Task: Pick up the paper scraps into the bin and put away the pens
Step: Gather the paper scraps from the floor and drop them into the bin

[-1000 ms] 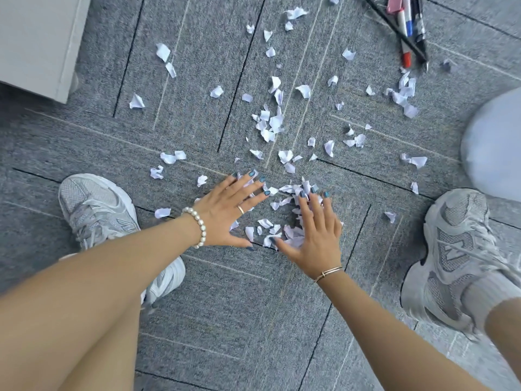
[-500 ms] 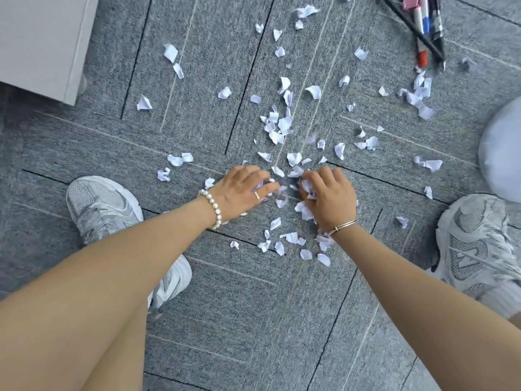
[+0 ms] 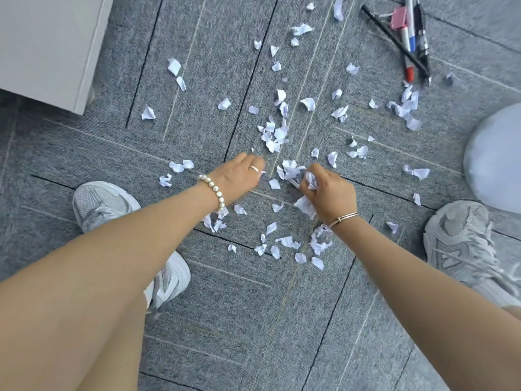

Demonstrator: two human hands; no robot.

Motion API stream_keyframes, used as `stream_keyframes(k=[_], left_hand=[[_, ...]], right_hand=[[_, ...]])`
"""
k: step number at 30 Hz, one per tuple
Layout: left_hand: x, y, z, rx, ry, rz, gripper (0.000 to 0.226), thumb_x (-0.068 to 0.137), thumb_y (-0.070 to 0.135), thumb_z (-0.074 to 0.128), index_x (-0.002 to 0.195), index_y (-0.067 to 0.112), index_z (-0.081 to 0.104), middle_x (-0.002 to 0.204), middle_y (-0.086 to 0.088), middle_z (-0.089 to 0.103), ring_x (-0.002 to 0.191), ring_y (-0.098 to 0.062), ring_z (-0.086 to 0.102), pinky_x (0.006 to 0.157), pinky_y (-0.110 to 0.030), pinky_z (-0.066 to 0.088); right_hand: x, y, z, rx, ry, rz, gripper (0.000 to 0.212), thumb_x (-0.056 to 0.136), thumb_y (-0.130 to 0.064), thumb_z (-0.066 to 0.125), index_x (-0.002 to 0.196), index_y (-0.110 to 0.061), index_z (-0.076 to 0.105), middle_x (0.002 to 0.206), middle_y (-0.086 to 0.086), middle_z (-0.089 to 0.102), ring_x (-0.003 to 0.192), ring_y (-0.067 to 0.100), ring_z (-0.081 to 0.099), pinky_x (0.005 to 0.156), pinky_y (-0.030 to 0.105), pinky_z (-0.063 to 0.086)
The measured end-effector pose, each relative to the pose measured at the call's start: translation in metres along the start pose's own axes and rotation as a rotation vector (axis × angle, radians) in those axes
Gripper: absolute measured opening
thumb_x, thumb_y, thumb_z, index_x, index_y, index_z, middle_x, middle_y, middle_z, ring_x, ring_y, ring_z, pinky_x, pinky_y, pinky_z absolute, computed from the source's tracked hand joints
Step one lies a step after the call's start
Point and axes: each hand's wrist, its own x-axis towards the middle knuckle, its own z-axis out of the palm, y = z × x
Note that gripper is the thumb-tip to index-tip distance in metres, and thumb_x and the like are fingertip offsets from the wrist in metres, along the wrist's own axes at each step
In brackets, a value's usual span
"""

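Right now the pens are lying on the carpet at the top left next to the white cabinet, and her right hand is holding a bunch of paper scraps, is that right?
Not quite. The pens lie on the carpet at the top right, far from the white cabinet, which is at the top left. The head view shows this. The rest holds: the right hand grips a bunch of paper scraps.

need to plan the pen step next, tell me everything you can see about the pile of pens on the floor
The pens lie in a loose bundle on the grey carpet at the upper right, untouched and far from both hands. There is a white marker with a red cap, one with a blue band, a dark pen, and a thin black stick or pencil lying diagonally across them. A pink binder clip sits at their top end. They look like plastic. Paper scraps lie just below their tips.
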Motion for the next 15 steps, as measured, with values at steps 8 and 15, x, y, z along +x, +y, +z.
stream_keyframes(k=[8, 15], left_hand=[[-0.036, 0.002, -0.106, -0.012, -0.045, -0.279, 0.021, 0.094, 0.017, 0.035, 0.111, 0.004, 0.04, 0.085, -0.007, 0.044, 0.078, -0.018, 0.044, 0.07, -0.025, 0.046], [-0.072, 0.079, -0.185, -0.115, 0.037, -0.331, 0.024, 0.092, 0.02, 0.041, 0.11, 0.004, 0.042, 0.076, -0.002, 0.044, 0.064, -0.013, 0.046, 0.056, -0.024, 0.049]], right_hand=[[-0.018, -0.03, -0.087, 0.008, -0.051, 0.086, 0.026, 0.093, -0.035, 0.043, 0.098, -0.01, 0.051, 0.068, 0.001, 0.056, 0.054, 0.017, 0.05, 0.047, 0.023, 0.041], [-0.048, -0.06, -0.195, 0.061, 0.046, 0.13, 0.026, 0.095, -0.033, 0.04, 0.095, -0.009, 0.048, 0.068, 0.003, 0.054, 0.054, 0.018, 0.046, 0.043, 0.023, 0.029]])
